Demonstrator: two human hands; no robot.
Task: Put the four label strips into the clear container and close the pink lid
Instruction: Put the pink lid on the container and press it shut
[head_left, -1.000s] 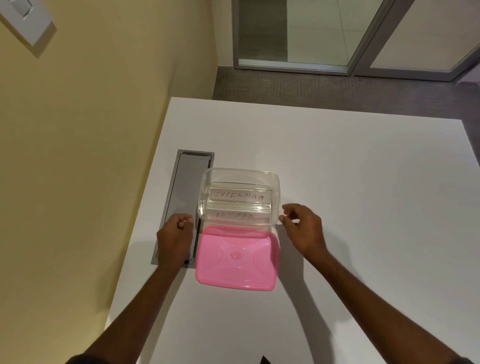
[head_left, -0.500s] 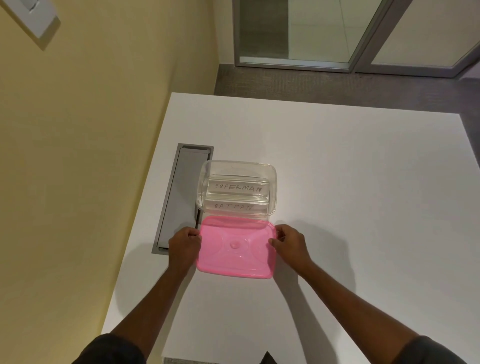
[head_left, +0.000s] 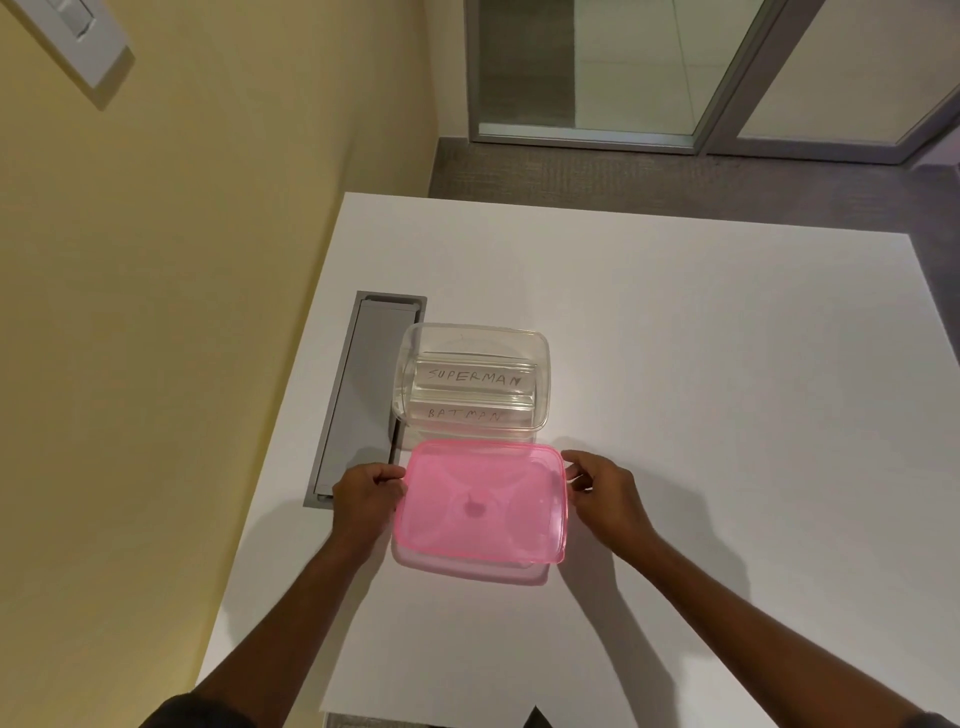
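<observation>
White desk (head_left: 701, 415) spreads out in front of me, its left edge close to a yellow wall (head_left: 182, 312). Nearest to me, both forearms reach forward over the near edge, with dark sleeves just showing at the bottom. My left hand (head_left: 366, 499) curls its fingers round the left side of the pink lid (head_left: 483, 504). My right hand (head_left: 608, 493) pinches the lid's right side between thumb and fingertips. Both hands are thus clamped on the lid, one at each short end.

The lid is translucent and lies roughly level, with a small dimple in its middle. A pale shadow falls on the desk under its near edge, so it seems raised a little off the surface.

Just beyond the lid's far edge stands the clear container (head_left: 470, 345), upright and uncovered, near the left edge of the desk. Through its wall I can read two labels: the BATMAN strip (head_left: 465, 414) on the side nearer me and the SUPERMAN strip (head_left: 475, 375) behind it. Whether more strips lie under these two I cannot tell.

A long grey hatch (head_left: 358, 395) is set into the desk along the left edge, and the container's left side overlaps its rim.

Past the far edge of the desk comes grey carpet (head_left: 675, 182), then a glass door (head_left: 623, 67) in a metal frame. A white switch plate (head_left: 78, 41) sits on the wall.
</observation>
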